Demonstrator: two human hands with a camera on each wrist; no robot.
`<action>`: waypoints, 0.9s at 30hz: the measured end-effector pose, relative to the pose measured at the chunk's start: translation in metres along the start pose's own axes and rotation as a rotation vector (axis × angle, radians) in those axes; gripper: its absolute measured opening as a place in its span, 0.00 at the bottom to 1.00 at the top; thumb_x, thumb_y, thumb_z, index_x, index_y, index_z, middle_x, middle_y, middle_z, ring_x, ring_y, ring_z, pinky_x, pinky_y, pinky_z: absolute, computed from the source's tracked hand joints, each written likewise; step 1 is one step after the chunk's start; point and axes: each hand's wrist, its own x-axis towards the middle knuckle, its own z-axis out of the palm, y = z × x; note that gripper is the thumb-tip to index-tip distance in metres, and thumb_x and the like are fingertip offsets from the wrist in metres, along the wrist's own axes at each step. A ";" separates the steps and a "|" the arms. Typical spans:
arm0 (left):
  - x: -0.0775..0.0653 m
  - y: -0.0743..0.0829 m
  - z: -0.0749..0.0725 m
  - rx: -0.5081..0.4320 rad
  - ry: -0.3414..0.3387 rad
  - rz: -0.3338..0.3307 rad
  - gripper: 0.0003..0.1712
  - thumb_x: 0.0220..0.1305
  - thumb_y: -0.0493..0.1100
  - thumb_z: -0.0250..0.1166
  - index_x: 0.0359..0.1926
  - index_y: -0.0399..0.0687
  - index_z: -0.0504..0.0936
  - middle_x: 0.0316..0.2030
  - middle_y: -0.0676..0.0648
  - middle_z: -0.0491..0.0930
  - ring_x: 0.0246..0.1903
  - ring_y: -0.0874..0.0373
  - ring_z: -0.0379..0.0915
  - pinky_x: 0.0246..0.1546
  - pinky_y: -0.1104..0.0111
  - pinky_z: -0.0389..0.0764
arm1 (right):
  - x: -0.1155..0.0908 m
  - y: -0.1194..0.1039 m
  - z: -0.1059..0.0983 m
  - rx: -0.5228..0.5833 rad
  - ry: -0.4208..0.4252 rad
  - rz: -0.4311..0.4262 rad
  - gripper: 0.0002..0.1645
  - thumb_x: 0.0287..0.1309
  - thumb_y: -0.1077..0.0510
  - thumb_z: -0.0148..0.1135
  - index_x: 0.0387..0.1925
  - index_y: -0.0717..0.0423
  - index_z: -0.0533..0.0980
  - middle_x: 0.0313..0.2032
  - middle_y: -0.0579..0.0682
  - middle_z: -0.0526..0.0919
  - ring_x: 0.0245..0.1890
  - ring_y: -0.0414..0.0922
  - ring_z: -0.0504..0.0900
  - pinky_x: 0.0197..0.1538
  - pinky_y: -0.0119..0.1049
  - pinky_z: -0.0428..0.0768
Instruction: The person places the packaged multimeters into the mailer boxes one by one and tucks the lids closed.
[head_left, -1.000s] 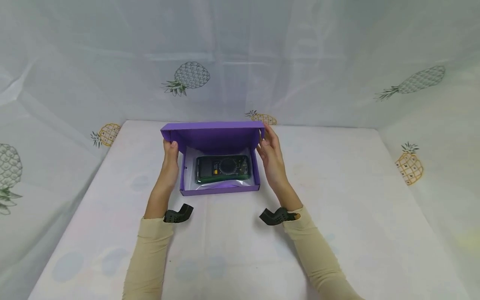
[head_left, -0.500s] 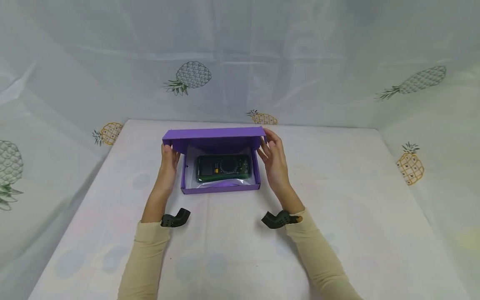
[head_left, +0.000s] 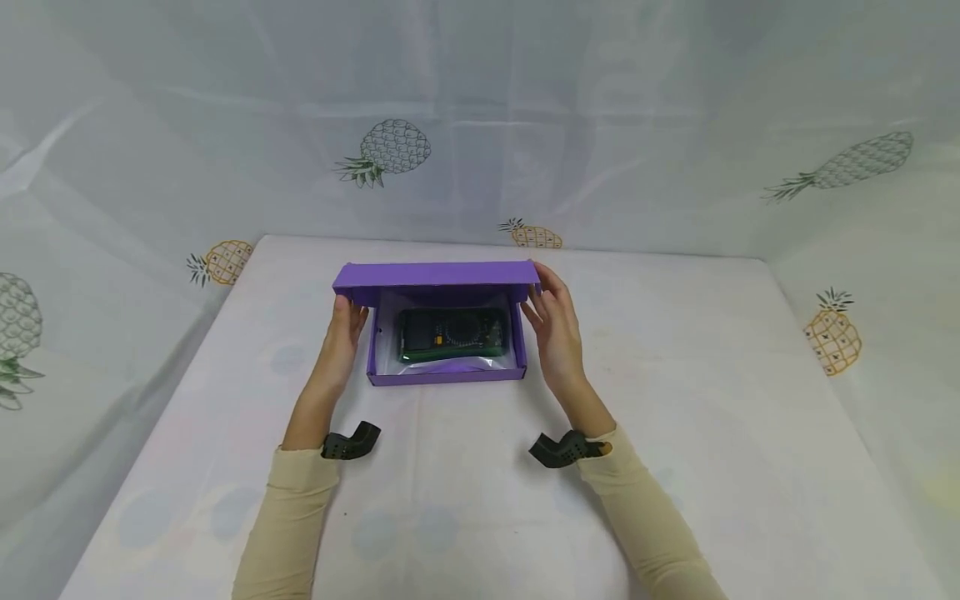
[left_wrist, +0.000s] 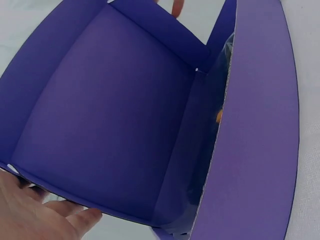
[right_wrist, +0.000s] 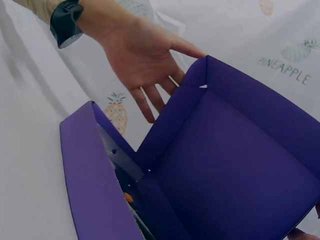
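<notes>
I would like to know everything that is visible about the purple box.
The box is purple, seemingly cardboard. Its lid, hinged at the back, stands partly open, with side flaps and a front flap. It lies on the white table, long sides running left to right. The left hand and right hand touch the lid's ends; a dark device lies inside.

The multimeter [head_left: 452, 333] is too small to read, and both sleeves [head_left: 288, 521] are cut off.
</notes>
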 end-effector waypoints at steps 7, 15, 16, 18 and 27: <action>-0.002 0.000 -0.001 -0.038 0.015 0.049 0.52 0.69 0.73 0.34 0.77 0.40 0.38 0.76 0.38 0.39 0.75 0.44 0.34 0.75 0.57 0.39 | -0.003 0.003 -0.003 0.005 0.029 -0.033 0.23 0.74 0.56 0.41 0.65 0.57 0.67 0.64 0.51 0.70 0.67 0.52 0.67 0.69 0.52 0.64; 0.000 0.002 -0.003 0.011 0.014 0.074 0.50 0.71 0.71 0.34 0.77 0.39 0.39 0.77 0.42 0.39 0.75 0.47 0.38 0.75 0.55 0.41 | -0.007 0.003 -0.006 0.020 0.034 -0.084 0.21 0.70 0.57 0.49 0.62 0.58 0.71 0.63 0.54 0.73 0.61 0.48 0.74 0.67 0.58 0.66; 0.000 0.002 -0.002 0.019 0.014 0.072 0.50 0.71 0.71 0.33 0.77 0.40 0.38 0.77 0.41 0.39 0.75 0.47 0.38 0.75 0.54 0.41 | -0.007 0.003 -0.006 0.019 0.034 -0.083 0.21 0.70 0.58 0.50 0.61 0.58 0.71 0.63 0.54 0.73 0.61 0.48 0.73 0.67 0.57 0.66; -0.001 0.002 -0.002 0.018 0.009 0.072 0.51 0.70 0.72 0.34 0.77 0.40 0.38 0.77 0.41 0.39 0.75 0.47 0.37 0.75 0.54 0.41 | -0.008 0.002 -0.008 0.012 0.029 -0.079 0.21 0.69 0.58 0.52 0.61 0.57 0.71 0.62 0.53 0.73 0.62 0.49 0.72 0.66 0.55 0.69; -0.006 -0.003 -0.003 0.007 0.005 0.070 0.52 0.69 0.73 0.36 0.77 0.40 0.38 0.77 0.40 0.39 0.75 0.46 0.38 0.74 0.53 0.41 | -0.013 0.004 -0.013 0.005 -0.002 -0.053 0.22 0.65 0.59 0.57 0.60 0.56 0.71 0.62 0.52 0.74 0.62 0.48 0.73 0.59 0.38 0.77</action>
